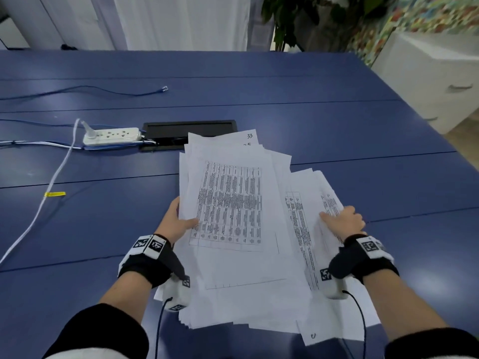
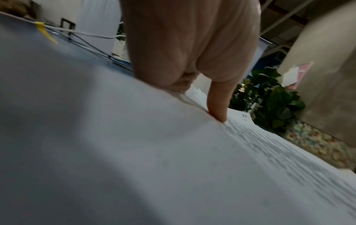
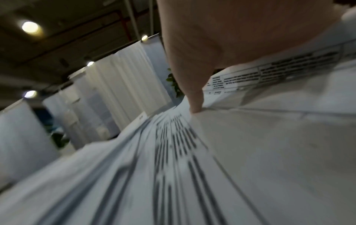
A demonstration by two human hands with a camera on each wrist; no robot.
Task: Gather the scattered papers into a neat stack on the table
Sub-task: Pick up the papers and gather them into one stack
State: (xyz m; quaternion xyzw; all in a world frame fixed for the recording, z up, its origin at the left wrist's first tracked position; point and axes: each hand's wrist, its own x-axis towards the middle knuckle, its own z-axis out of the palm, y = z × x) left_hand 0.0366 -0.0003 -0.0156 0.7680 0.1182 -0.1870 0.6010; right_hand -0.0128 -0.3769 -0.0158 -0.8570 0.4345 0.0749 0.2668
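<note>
A loose, fanned pile of white printed papers (image 1: 233,203) lies on the blue table (image 1: 337,112) in front of me, its sheets askew and overlapping. My left hand (image 1: 178,221) grips the pile's left edge, thumb on top of the top sheet and fingers hidden underneath. In the left wrist view that thumb (image 2: 217,106) presses on the papers (image 2: 173,152). My right hand (image 1: 342,220) grips the right-hand sheets, thumb on top, fingers curled around their edge. The right wrist view shows its thumb (image 3: 194,99) pressing on printed sheets (image 3: 250,152).
A white power strip (image 1: 111,136) with white and blue cables (image 1: 51,177) lies at the left of the table. A black cable hatch (image 1: 189,128) sits just behind the pile. A white cabinet (image 1: 427,73) and a plant (image 1: 305,16) stand beyond the far right edge.
</note>
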